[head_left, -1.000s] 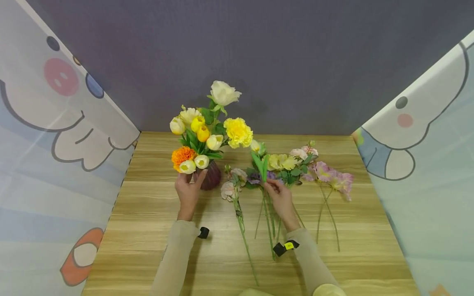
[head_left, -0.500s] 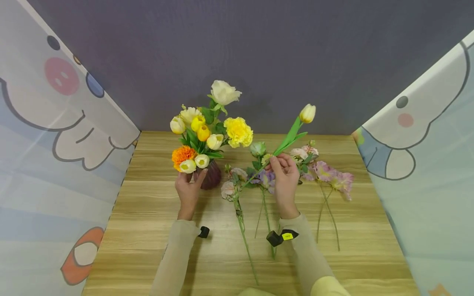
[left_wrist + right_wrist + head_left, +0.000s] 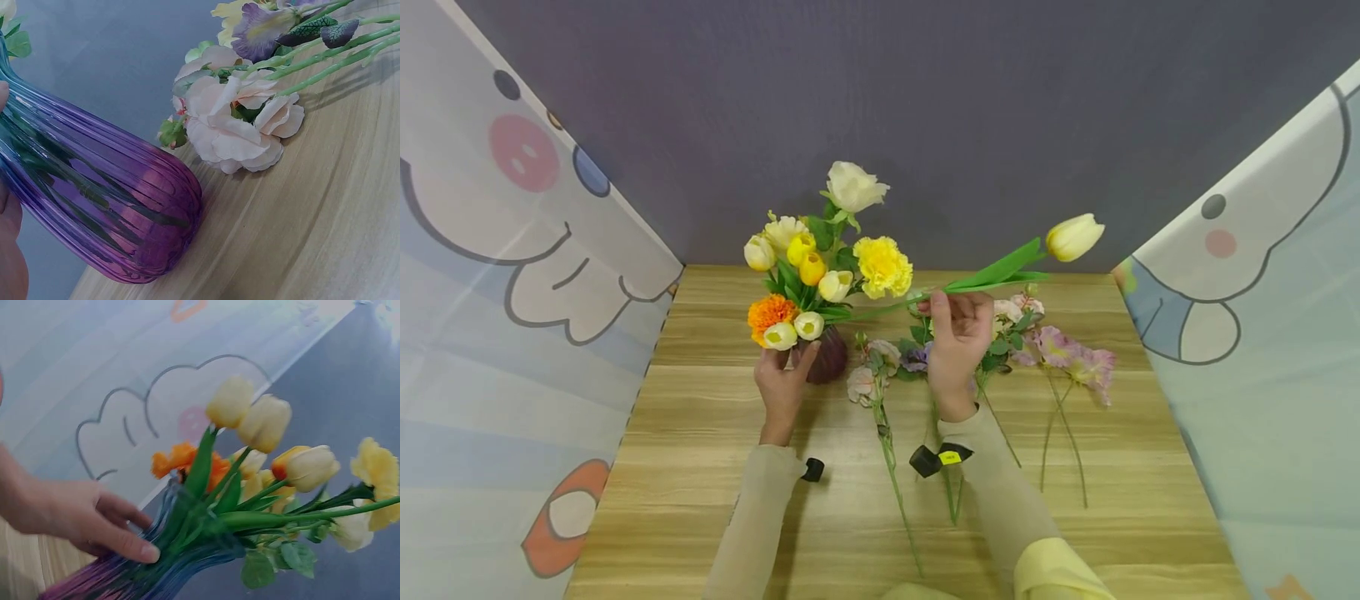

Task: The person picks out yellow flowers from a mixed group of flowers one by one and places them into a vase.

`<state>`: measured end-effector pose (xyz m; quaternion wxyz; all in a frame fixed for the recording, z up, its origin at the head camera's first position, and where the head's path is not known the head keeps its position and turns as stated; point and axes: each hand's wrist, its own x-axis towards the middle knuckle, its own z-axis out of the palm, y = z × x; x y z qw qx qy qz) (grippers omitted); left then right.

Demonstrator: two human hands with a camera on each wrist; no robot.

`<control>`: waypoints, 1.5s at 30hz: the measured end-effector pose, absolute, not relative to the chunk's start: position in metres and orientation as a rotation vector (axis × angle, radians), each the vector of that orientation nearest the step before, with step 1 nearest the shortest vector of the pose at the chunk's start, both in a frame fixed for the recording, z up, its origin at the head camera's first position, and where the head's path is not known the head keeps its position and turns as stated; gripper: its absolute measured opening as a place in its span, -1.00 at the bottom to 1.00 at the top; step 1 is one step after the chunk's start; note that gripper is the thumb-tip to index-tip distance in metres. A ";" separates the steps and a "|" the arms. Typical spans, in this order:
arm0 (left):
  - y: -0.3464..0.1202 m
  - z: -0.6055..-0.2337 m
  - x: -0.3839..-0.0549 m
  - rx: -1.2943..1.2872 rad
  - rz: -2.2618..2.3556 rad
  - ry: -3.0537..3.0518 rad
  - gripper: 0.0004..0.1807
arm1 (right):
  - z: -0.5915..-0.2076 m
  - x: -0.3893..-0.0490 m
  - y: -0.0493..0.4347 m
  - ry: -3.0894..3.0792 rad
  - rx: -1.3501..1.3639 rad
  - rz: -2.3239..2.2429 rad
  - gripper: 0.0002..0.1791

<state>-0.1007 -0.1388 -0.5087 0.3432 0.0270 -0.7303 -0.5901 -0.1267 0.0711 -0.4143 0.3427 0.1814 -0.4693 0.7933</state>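
A ribbed glass vase (image 3: 827,357), purple at the base and bluish at the neck (image 3: 144,206), stands left of centre. My left hand (image 3: 781,387) grips its neck, thumb in front in the right wrist view. White and yellow tulips (image 3: 306,467), an orange carnation (image 3: 772,320), a yellow carnation (image 3: 882,267) and a tall white rose (image 3: 854,188) fill it. My right hand (image 3: 957,346) pinches the stem of a pale yellow tulip (image 3: 1075,237), head out to the right. Its stem slants left to the vase's flowers, the tip hidden among them.
Pale pink roses (image 3: 231,125) on long stems lie right of the vase. Behind the right hand lie purple blooms (image 3: 916,358) and more pink flowers (image 3: 1026,305); mauve flowers (image 3: 1078,365) lie farther right. A dark wall (image 3: 1000,125) borders the table (image 3: 700,500) at the back.
My right hand has lifted the tulip off the pile, tipped its head to the right and brought its stem left to the vase. The left hand has stayed on the vase.
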 end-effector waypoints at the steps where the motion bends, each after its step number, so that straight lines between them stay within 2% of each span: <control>1: -0.139 -0.509 -0.101 0.071 -1.535 -1.897 -0.59 | -0.415 -0.128 0.068 -1.245 0.495 2.032 -0.85; 7: -0.138 -0.509 -0.100 0.072 -1.525 -1.897 -0.62 | -0.416 -0.134 0.049 -1.459 0.640 1.773 -0.59; 13: -0.139 -0.510 -0.099 0.065 -1.534 -1.892 -0.61 | -0.429 -0.134 0.028 -1.844 0.760 1.538 -0.83; 19: -0.139 -0.512 -0.100 0.059 -1.560 -1.895 -0.59 | -0.447 -0.134 0.012 -2.203 0.792 1.393 -0.89; 27: -0.138 -0.513 -0.100 0.044 -1.528 -1.907 -0.59 | -0.454 -0.132 0.010 -2.097 0.811 1.650 -0.58; 34: -0.137 -0.513 -0.101 0.049 -1.508 -1.894 -0.56 | -0.440 -0.131 0.014 -1.731 0.741 1.689 -0.65; 36: -0.138 -0.512 -0.101 0.046 -1.519 -1.886 -0.54 | -0.438 -0.131 0.014 -1.695 0.735 1.656 -0.74; 45: -0.139 -0.511 -0.102 0.058 -1.544 -1.883 -0.61 | -0.455 -0.136 0.008 -1.971 0.700 1.644 -0.82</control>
